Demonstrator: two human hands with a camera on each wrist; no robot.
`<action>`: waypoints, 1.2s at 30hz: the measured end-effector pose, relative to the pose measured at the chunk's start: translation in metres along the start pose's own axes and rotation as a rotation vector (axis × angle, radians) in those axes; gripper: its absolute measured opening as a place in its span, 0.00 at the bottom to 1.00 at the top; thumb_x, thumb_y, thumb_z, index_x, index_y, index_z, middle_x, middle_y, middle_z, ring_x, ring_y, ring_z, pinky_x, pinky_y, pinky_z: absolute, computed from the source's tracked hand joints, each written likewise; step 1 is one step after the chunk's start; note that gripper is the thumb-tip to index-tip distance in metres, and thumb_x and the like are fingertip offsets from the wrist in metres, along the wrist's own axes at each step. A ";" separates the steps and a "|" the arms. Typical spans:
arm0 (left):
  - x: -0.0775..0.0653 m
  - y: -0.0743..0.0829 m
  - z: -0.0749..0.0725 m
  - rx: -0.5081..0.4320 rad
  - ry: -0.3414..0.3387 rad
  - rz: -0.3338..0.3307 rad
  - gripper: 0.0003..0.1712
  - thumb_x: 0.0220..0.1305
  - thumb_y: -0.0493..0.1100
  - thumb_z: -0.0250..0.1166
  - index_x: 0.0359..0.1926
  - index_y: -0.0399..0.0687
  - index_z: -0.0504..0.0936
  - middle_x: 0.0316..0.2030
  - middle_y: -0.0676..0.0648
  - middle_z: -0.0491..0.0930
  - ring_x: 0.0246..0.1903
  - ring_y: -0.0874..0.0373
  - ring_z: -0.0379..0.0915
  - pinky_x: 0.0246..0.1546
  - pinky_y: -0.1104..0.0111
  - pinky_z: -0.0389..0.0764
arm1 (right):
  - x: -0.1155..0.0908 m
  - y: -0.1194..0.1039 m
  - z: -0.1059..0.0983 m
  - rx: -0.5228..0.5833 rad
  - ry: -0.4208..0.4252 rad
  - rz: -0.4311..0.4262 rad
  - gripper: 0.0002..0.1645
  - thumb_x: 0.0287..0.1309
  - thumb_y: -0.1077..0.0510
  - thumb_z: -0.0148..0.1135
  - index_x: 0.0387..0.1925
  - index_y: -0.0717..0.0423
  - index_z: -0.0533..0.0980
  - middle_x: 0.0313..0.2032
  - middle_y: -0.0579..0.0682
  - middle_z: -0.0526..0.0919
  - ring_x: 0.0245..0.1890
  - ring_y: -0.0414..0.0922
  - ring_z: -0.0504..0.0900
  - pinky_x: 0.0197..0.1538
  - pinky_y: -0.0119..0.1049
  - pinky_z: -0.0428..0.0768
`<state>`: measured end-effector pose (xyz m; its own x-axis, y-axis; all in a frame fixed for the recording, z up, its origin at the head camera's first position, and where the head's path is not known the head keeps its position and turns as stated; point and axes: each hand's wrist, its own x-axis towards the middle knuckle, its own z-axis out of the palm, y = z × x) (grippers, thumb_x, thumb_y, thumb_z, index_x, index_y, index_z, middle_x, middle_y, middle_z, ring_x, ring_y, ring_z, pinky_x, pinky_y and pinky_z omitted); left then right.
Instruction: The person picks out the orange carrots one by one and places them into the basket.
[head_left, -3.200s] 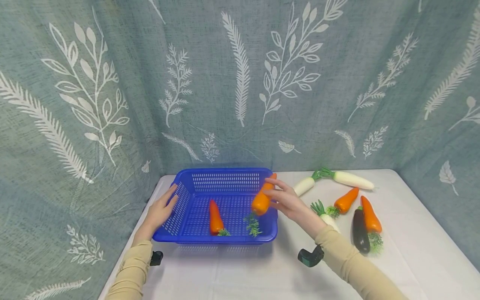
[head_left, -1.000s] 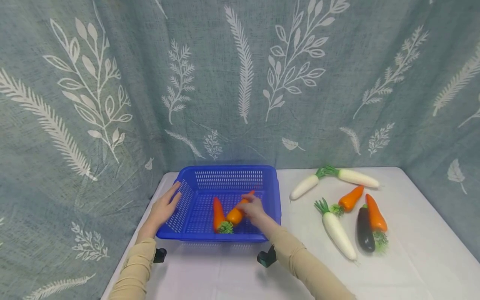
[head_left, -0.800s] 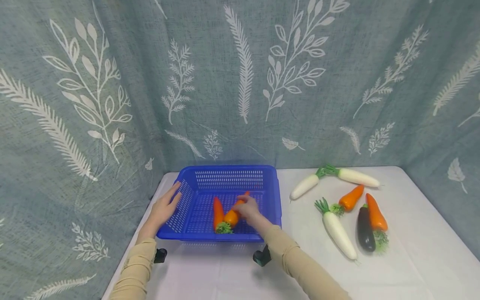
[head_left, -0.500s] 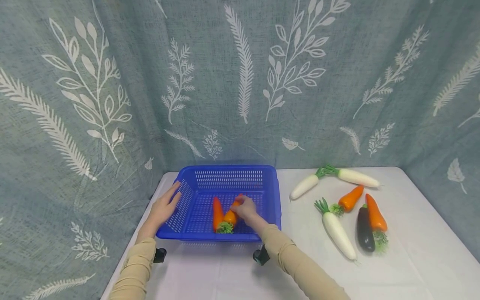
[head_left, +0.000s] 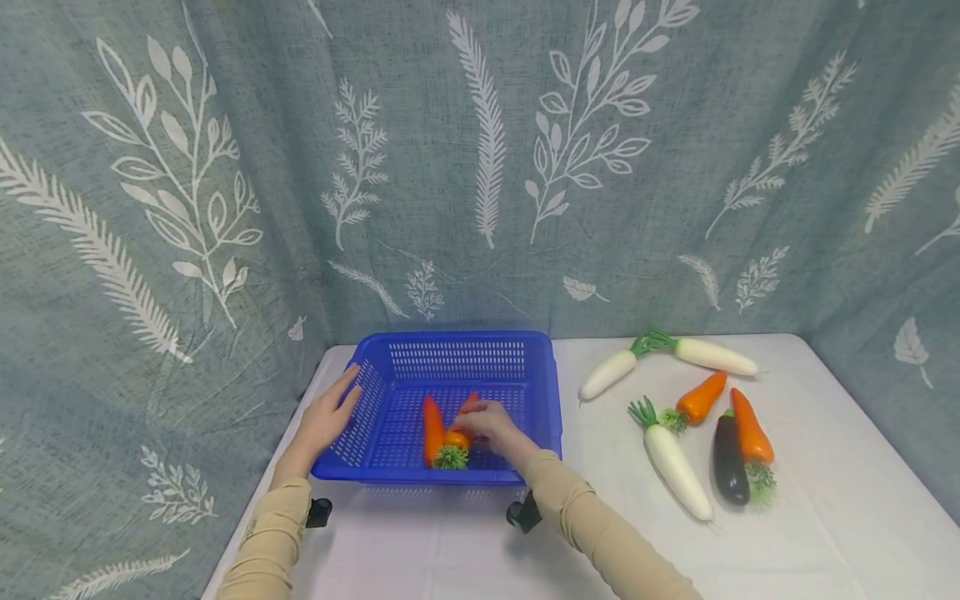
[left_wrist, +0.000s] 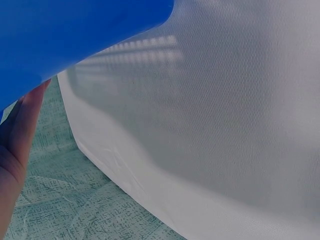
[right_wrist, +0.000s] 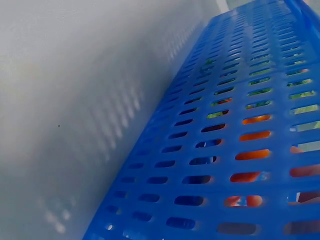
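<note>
A blue plastic basket stands on the white table. Inside it, a red-orange carrot lies beside an orange carrot, their leafy green tops together near the front wall. From above, my right hand pinches the orange carrot and covers much of its middle. Orange shows through the slots of the basket wall in the right wrist view. My left hand rests at the basket's left rim with fingers stretched out; the left wrist view has its fingers against the blue side.
Right of the basket lie several white radishes, one nearest, others farther back. Two more carrots and a dark eggplant are near them. A leaf-patterned curtain hangs behind the table.
My right hand has brought the orange carrot over the right rim into the basket, then shifted it left against the red-orange one. My left hand stays at the rim.
</note>
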<state>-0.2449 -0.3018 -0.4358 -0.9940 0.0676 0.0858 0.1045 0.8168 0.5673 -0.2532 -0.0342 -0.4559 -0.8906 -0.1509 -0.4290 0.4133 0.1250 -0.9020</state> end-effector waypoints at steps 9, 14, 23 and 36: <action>0.001 -0.004 0.002 -0.017 -0.013 -0.008 0.32 0.75 0.51 0.41 0.72 0.41 0.53 0.72 0.37 0.52 0.69 0.35 0.50 0.68 0.43 0.53 | -0.001 0.002 0.000 -0.232 0.114 -0.062 0.25 0.39 0.72 0.70 0.45 0.63 0.79 0.42 0.62 0.81 0.33 0.47 0.77 0.35 0.37 0.83; 0.003 -0.006 0.003 -0.016 -0.004 0.000 0.31 0.75 0.51 0.41 0.72 0.40 0.53 0.72 0.37 0.52 0.69 0.34 0.51 0.68 0.42 0.53 | -0.001 0.000 0.000 -0.237 0.139 -0.024 0.23 0.40 0.71 0.72 0.43 0.62 0.79 0.41 0.61 0.80 0.31 0.46 0.76 0.34 0.36 0.82; 0.002 -0.003 0.002 -0.023 -0.010 -0.013 0.31 0.75 0.49 0.42 0.72 0.41 0.53 0.72 0.38 0.51 0.69 0.35 0.50 0.68 0.42 0.52 | 0.000 0.002 0.001 -0.118 -0.019 0.071 0.22 0.48 0.72 0.66 0.48 0.62 0.77 0.41 0.62 0.82 0.34 0.48 0.81 0.41 0.38 0.83; 0.000 0.001 0.001 -0.020 -0.021 -0.034 0.31 0.75 0.49 0.42 0.73 0.41 0.52 0.72 0.37 0.51 0.69 0.34 0.49 0.68 0.41 0.51 | 0.000 0.005 0.002 -0.155 -0.147 0.060 0.28 0.48 0.76 0.62 0.54 0.61 0.75 0.45 0.63 0.76 0.38 0.51 0.77 0.58 0.60 0.74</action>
<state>-0.2449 -0.3009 -0.4361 -0.9974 0.0522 0.0491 0.0711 0.8072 0.5860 -0.2505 -0.0351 -0.4607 -0.8234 -0.2787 -0.4943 0.4204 0.2855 -0.8613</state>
